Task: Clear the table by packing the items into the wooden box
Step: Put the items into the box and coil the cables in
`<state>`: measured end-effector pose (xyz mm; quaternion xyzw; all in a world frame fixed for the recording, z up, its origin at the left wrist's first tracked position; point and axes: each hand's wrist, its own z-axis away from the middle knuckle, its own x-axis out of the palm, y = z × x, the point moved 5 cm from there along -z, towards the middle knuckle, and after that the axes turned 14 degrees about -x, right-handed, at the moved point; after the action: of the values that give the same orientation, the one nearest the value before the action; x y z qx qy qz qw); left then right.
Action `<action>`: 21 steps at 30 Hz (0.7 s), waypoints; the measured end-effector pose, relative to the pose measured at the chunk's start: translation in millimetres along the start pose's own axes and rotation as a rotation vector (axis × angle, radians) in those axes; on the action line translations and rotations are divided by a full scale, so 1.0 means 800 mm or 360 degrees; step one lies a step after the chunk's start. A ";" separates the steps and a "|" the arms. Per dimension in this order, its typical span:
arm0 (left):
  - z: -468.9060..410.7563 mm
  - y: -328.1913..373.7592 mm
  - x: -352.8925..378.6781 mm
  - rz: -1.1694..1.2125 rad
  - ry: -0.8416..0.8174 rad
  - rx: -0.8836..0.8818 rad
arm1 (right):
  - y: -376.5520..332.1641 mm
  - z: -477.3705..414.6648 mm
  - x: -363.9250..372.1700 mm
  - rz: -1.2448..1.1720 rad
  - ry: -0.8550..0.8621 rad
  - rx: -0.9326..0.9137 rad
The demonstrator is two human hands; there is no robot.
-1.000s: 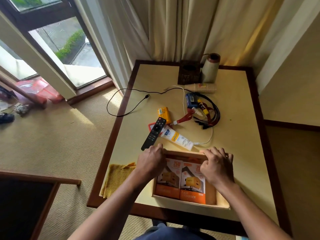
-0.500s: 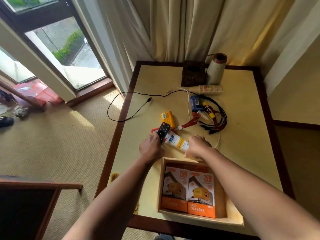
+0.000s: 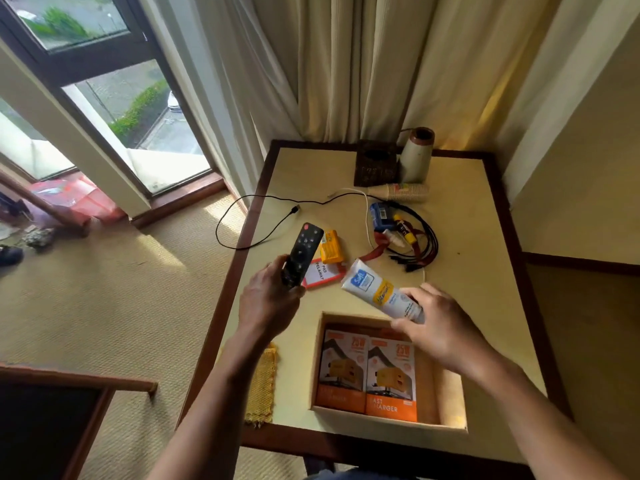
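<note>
The wooden box [image 3: 448, 393] sits open at the table's near edge with two orange charger cartons [image 3: 367, 374] lying side by side inside. My left hand [image 3: 270, 299] grips the lower end of a black remote [image 3: 304, 249], lifted above the table left of the box. My right hand [image 3: 440, 323] holds a white and yellow tube [image 3: 377, 291] by its cap end, raised over the box's far rim. On the table lie a red-framed card [image 3: 322, 275], a small yellow box [image 3: 330, 251], a bundle of cables with a blue item [image 3: 401, 233] and a paper cup stack [image 3: 401, 192].
A grey jar [image 3: 415, 155] and a dark carved holder [image 3: 375, 164] stand at the table's far edge by the curtains. A black cable [image 3: 249, 216] loops over the left edge. A yellow cloth [image 3: 263, 382] hangs near the front left. A dark chair [image 3: 52, 417] is at lower left.
Both hands went from the box's far rim to the items beyond it. The left hand has lifted the remote and the right hand has lifted the tube, uncovering the red-framed card.
</note>
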<state>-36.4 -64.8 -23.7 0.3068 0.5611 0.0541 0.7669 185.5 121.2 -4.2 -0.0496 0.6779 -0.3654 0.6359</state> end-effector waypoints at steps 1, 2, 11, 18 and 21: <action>0.013 0.006 -0.009 -0.0013 -0.0055 0.0064 | 0.000 0.023 0.003 0.0016 -0.0088 -0.0026; 0.025 0.011 -0.014 -0.0078 -0.0134 0.0112 | 0.002 0.043 0.011 0.0048 -0.0188 -0.0039; 0.110 0.079 0.066 -0.0633 -0.0563 0.0790 | 0.030 0.107 0.113 -0.0076 -0.0476 -0.0025; 0.113 0.089 0.133 -0.0980 -0.0538 0.0905 | 0.045 0.114 0.107 -0.0145 -0.0257 0.0140; 0.114 0.083 0.141 -0.1010 -0.0553 0.0907 | 0.049 0.117 0.098 -0.0095 -0.0194 0.0217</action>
<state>103.7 -0.7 -65.2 0.3230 0.4830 -0.3922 0.7132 270.3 67.6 -83.5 -0.0487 0.6097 -0.4259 0.6667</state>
